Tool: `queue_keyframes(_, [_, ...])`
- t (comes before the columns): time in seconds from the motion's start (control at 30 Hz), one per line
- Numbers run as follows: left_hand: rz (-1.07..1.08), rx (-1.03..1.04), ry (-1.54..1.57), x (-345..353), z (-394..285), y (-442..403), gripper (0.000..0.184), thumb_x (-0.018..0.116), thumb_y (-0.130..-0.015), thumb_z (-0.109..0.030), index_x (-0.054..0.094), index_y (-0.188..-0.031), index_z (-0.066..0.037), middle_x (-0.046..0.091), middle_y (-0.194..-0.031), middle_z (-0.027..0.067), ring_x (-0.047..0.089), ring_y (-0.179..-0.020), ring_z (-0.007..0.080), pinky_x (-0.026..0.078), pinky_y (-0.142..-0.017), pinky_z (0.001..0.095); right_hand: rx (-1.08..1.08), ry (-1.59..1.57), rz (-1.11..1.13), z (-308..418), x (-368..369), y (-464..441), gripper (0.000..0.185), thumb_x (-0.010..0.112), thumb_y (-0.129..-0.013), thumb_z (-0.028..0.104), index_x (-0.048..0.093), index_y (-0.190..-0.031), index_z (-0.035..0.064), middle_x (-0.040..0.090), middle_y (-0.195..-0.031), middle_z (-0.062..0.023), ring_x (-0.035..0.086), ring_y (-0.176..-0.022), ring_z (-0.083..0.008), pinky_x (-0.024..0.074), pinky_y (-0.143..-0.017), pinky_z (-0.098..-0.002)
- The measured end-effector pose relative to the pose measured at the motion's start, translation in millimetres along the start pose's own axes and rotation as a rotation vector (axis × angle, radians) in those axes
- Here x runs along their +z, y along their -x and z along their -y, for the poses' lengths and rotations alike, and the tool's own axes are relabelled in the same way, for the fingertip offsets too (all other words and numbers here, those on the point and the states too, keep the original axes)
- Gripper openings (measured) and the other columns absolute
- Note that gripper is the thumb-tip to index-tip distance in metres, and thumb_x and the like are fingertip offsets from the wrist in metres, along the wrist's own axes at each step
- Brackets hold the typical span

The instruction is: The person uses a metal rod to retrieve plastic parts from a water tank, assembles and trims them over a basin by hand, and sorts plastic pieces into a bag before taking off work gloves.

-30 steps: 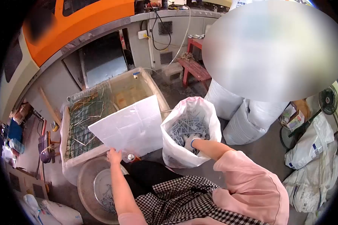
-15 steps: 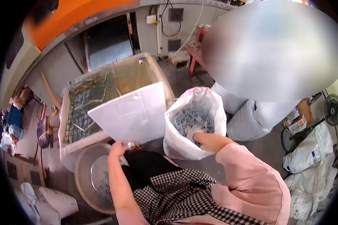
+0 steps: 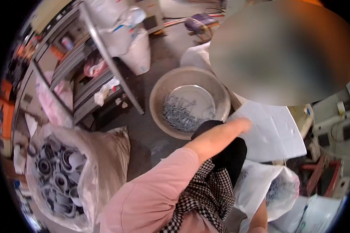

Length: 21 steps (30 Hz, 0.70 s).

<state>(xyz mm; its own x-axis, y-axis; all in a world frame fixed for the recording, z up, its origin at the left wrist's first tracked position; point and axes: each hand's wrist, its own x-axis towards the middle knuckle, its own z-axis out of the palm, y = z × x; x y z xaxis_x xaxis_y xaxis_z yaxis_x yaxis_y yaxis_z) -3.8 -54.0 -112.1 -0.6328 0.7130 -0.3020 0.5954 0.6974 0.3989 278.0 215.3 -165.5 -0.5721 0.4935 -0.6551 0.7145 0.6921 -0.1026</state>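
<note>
My left hand (image 3: 243, 125) is smeared by motion beside the near edge of a white board (image 3: 274, 134); its fingers cannot be made out. Below it are my dark-clothed knees. My right forearm (image 3: 259, 219) reaches up to an open white sack (image 3: 251, 186) holding thin grey plastic pieces (image 3: 273, 190). The sack's wall hides my right hand. A round tub (image 3: 159, 83) stands on the floor beyond my left arm, with a heap of similar thin grey pieces (image 3: 179, 114) in its near left part.
At the lower left, a large plastic bag (image 3: 109, 163) holds grey ring-shaped parts (image 3: 60, 180). Behind it stands a metal rack (image 3: 105, 54) with filled white sacks (image 3: 138, 50) nearby. A red stool (image 3: 319, 174) is at the right. A blurred oval covers the upper right.
The view has swung left, bringing the ring-part bag and metal rack into sight. The tub now lies near the middle, the white sack at lower right. My right hand has passed out of sight.
</note>
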Motion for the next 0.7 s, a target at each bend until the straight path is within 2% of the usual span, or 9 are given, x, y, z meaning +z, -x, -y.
queue_keyframes(0.03, [0.045, 0.012, -0.016, -1.1, -0.8, -5.6, 0.027, 0.07, -0.069, -0.019, 0.074, -0.094, -0.009, 0.069, -0.101, 0.015, 0.066, -0.094, 0.0333, 0.052, -0.082, 0.0449, 0.006, 0.015, 0.009, -0.2, -1.9, -0.9, 0.054, 0.047, -0.089, 0.038, 0.047, -0.135, 0.0104, 0.044, -0.135, -0.0284, 0.039, -0.127, -0.0463, 0.0303, -0.104, -0.0549])
queue_keyframes(0.13, [0.061, 0.04, -0.056, -5.2, 2.0, -4.1, 0.028, 0.071, -0.068, -0.019, 0.074, -0.094, -0.009, 0.07, -0.101, 0.0136, 0.066, -0.093, 0.0324, 0.053, -0.08, 0.0449, 0.016, 0.053, 0.027, -6.9, -3.4, -2.9, 0.054, 0.048, -0.088, 0.039, 0.048, -0.133, 0.0094, 0.046, -0.133, -0.0281, 0.041, -0.124, -0.0457, 0.0323, -0.103, -0.0536])
queue_keyframes(0.27, [0.049, -0.083, 0.051, 0.8, 7.2, -7.3, 0.025, 0.074, -0.071, -0.02, 0.074, -0.094, -0.009, 0.07, -0.101, 0.0117, 0.066, -0.092, 0.0306, 0.054, -0.079, 0.0458, 0.019, 0.083, 0.043, -17.2, -5.6, -2.8, 0.054, 0.05, -0.087, 0.041, 0.051, -0.131, 0.0081, 0.049, -0.129, -0.0278, 0.045, -0.121, -0.045, 0.0349, -0.101, -0.0518])
queue_keyframes(0.5, [0.069, -0.016, 0.032, -19.3, -0.5, 15.3, 0.025, 0.077, -0.072, -0.025, 0.074, -0.092, -0.009, 0.07, -0.101, 0.0112, 0.065, -0.095, 0.0319, 0.053, -0.079, 0.0463, 0.006, 0.1, 0.06, -37.5, -13.5, 10.3, 0.055, 0.053, -0.085, 0.043, 0.055, -0.126, 0.0057, 0.054, -0.124, -0.0272, 0.051, -0.115, -0.0436, 0.0395, -0.098, -0.0486])
queue_keyframes(0.6, [0.058, 0.056, 0.041, -29.7, -8.8, 33.5, 0.029, 0.075, -0.074, -0.024, 0.072, -0.097, -0.006, 0.069, -0.102, 0.0143, 0.065, -0.095, 0.0331, 0.053, -0.079, 0.0467, -0.019, 0.105, 0.064, -45.9, -20.0, 22.4, 0.056, 0.054, -0.084, 0.044, 0.057, -0.124, 0.0047, 0.056, -0.121, -0.027, 0.053, -0.113, -0.043, 0.0415, -0.096, -0.0473])
queue_keyframes(0.67, [-0.097, -0.081, 0.149, -31.1, -17.3, 33.9, 0.041, 0.072, -0.077, -0.023, 0.064, -0.112, -0.003, 0.064, -0.111, 0.0215, 0.062, -0.102, 0.0362, 0.052, -0.085, 0.0473, -0.041, 0.107, 0.058, -52.5, -25.8, 34.5, 0.056, 0.055, -0.083, 0.044, 0.058, -0.123, 0.0041, 0.058, -0.12, -0.0268, 0.055, -0.111, -0.0426, 0.0429, -0.095, -0.0463])
queue_keyframes(0.7, [-0.22, -0.074, 0.156, -21.0, -13.9, 23.0, 0.046, 0.071, -0.078, -0.023, 0.058, -0.118, -0.002, 0.06, -0.115, 0.0246, 0.058, -0.108, 0.0385, 0.049, -0.09, 0.0478, -0.061, 0.112, 0.058, -53.7, -29.8, 43.6, 0.057, 0.056, -0.083, 0.045, 0.058, -0.122, 0.0037, 0.058, -0.119, -0.0267, 0.056, -0.11, -0.0424, 0.0435, -0.095, -0.0459])
